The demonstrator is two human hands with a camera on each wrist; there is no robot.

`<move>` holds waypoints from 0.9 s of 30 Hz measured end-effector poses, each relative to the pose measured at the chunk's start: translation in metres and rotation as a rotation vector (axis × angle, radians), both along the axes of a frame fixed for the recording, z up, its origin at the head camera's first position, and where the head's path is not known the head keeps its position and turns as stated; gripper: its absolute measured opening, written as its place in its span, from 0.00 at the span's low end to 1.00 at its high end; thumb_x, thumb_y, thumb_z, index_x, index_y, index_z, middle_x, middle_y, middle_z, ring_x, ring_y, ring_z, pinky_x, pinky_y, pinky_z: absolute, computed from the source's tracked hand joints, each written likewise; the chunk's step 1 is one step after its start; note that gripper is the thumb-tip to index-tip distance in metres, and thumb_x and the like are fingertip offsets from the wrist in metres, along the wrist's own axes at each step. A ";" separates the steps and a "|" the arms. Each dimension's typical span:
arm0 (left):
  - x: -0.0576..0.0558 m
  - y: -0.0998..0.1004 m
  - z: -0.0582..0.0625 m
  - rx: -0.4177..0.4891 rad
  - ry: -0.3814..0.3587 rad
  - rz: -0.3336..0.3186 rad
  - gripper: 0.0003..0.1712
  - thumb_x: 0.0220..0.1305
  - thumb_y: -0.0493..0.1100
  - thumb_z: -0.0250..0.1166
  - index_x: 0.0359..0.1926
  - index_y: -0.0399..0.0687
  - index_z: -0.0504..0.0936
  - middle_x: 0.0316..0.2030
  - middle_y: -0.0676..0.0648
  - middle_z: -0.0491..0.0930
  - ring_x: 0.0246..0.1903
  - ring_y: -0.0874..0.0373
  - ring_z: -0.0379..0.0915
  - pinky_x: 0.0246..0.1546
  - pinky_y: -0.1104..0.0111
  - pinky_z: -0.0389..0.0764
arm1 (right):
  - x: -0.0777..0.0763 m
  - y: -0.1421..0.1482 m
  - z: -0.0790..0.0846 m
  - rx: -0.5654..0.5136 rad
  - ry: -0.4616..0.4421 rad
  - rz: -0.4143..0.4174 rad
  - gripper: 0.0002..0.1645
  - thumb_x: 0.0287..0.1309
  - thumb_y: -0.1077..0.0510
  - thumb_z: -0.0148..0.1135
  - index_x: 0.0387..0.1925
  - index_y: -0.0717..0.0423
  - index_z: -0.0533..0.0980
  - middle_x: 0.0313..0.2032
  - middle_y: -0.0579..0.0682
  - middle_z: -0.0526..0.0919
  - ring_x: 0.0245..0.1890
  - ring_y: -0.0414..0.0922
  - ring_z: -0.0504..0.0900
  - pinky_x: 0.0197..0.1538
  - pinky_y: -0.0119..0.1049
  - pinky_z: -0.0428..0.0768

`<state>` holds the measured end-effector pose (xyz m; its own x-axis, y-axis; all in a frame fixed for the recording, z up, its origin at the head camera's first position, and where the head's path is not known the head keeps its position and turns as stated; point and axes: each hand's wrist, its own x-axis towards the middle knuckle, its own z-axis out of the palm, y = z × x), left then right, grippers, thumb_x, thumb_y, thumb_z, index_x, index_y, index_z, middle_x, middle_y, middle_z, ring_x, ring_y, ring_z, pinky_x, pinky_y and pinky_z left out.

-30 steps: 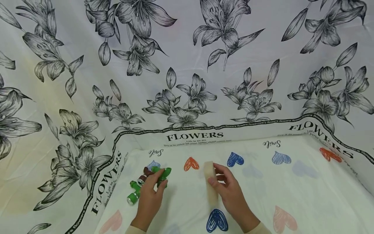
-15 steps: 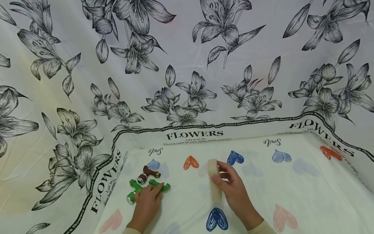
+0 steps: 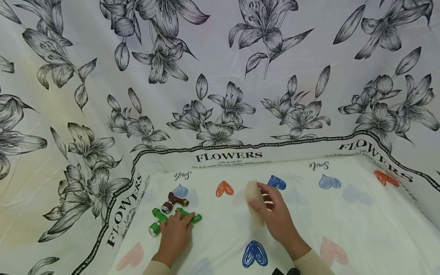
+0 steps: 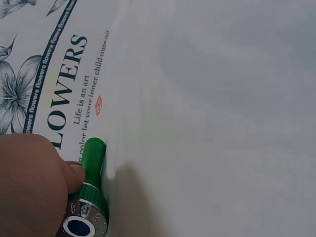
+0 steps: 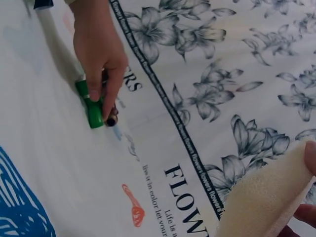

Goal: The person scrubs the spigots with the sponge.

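Observation:
My left hand (image 3: 176, 233) rests low over a green tap (image 3: 197, 218) on the cloth, its thumb and fingers pinching the body. In the left wrist view the green tap (image 4: 93, 160) shows a silver collar beside the thumb. A second green tap (image 3: 156, 228) lies just left of that hand, and a dark brown tap (image 3: 174, 201) with a brass-coloured end lies behind it. My right hand (image 3: 280, 217) holds a cream sponge (image 3: 253, 196) on edge, thumb on the near face. The right wrist view shows the sponge's (image 5: 266, 197) porous surface.
A white cloth (image 3: 220, 221) printed with hearts covers the surface. Flower-patterned fabric (image 3: 213, 95) rises behind and at both sides. A small black object (image 3: 292, 271) shows at the bottom edge.
The left hand has lowered the green tap beside the other taps, uncovering the brown one, and stays there. The right hand has shifted slightly right with the sponge, which now tilts more.

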<state>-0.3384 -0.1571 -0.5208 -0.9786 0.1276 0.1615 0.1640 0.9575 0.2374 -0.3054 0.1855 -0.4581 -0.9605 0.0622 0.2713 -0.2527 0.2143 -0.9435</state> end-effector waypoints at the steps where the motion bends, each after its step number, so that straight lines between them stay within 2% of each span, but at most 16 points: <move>1: 0.000 0.001 0.000 0.002 0.006 0.006 0.22 0.72 0.42 0.73 0.65 0.55 0.89 0.45 0.45 0.80 0.44 0.44 0.74 0.46 0.41 0.69 | -0.002 0.000 -0.001 0.045 0.009 0.005 0.38 0.72 0.45 0.74 0.76 0.50 0.72 0.61 0.50 0.75 0.56 0.49 0.77 0.57 0.43 0.83; 4: -0.001 0.003 0.003 0.027 0.042 0.024 0.25 0.73 0.43 0.73 0.68 0.53 0.86 0.50 0.40 0.85 0.48 0.38 0.78 0.49 0.36 0.69 | -0.009 0.002 -0.006 0.246 0.044 0.017 0.39 0.70 0.43 0.76 0.75 0.51 0.74 0.59 0.49 0.76 0.55 0.47 0.76 0.55 0.47 0.83; 7: -0.004 0.004 0.011 0.072 0.111 0.039 0.25 0.73 0.43 0.73 0.69 0.50 0.85 0.55 0.38 0.86 0.54 0.33 0.79 0.50 0.33 0.69 | -0.015 0.001 -0.013 0.532 0.077 0.046 0.40 0.66 0.41 0.78 0.73 0.51 0.77 0.55 0.48 0.77 0.50 0.45 0.75 0.50 0.43 0.84; 11: -0.007 0.003 0.023 0.183 0.200 0.005 0.23 0.74 0.40 0.72 0.68 0.50 0.85 0.58 0.42 0.86 0.55 0.37 0.79 0.50 0.37 0.71 | -0.024 -0.003 -0.027 0.856 0.075 0.098 0.41 0.61 0.38 0.82 0.70 0.49 0.81 0.51 0.48 0.80 0.44 0.43 0.75 0.43 0.39 0.83; 14: -0.010 0.001 0.029 0.263 0.260 -0.045 0.22 0.74 0.37 0.72 0.67 0.50 0.86 0.58 0.45 0.86 0.54 0.41 0.79 0.51 0.38 0.72 | -0.033 -0.006 -0.039 1.001 0.041 0.174 0.39 0.58 0.37 0.84 0.65 0.49 0.83 0.47 0.46 0.79 0.42 0.44 0.73 0.41 0.41 0.80; 16: -0.013 -0.001 0.033 0.306 0.290 -0.075 0.22 0.74 0.37 0.73 0.66 0.49 0.86 0.58 0.46 0.86 0.54 0.42 0.78 0.55 0.37 0.73 | -0.039 -0.008 -0.047 1.071 0.033 0.237 0.37 0.56 0.36 0.84 0.62 0.48 0.84 0.44 0.46 0.78 0.41 0.44 0.72 0.40 0.43 0.79; 19: -0.015 -0.001 0.036 0.351 0.301 -0.111 0.22 0.74 0.36 0.73 0.66 0.46 0.85 0.58 0.46 0.86 0.54 0.45 0.77 0.57 0.39 0.75 | -0.043 -0.009 -0.059 1.113 0.038 0.305 0.35 0.57 0.35 0.82 0.58 0.49 0.84 0.41 0.44 0.75 0.39 0.45 0.70 0.38 0.44 0.76; 24: -0.015 0.002 0.038 0.365 0.280 -0.128 0.25 0.73 0.38 0.75 0.68 0.47 0.84 0.53 0.49 0.85 0.50 0.51 0.75 0.52 0.48 0.78 | -0.040 -0.012 -0.078 1.119 0.038 0.327 0.36 0.59 0.31 0.79 0.60 0.48 0.84 0.41 0.43 0.74 0.39 0.44 0.69 0.39 0.43 0.75; 27: -0.019 0.005 0.042 0.339 0.276 -0.134 0.27 0.73 0.42 0.76 0.70 0.49 0.83 0.54 0.50 0.85 0.53 0.50 0.75 0.55 0.48 0.78 | -0.040 -0.015 -0.077 1.132 0.024 0.317 0.43 0.58 0.28 0.78 0.66 0.47 0.82 0.48 0.47 0.79 0.46 0.48 0.74 0.46 0.50 0.80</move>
<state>-0.3575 -0.1520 -0.4783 -0.8718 0.1451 0.4680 0.3820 0.7994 0.4638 -0.3453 0.1707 -0.5347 -0.8834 -0.4672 0.0367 -0.4608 0.8516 -0.2501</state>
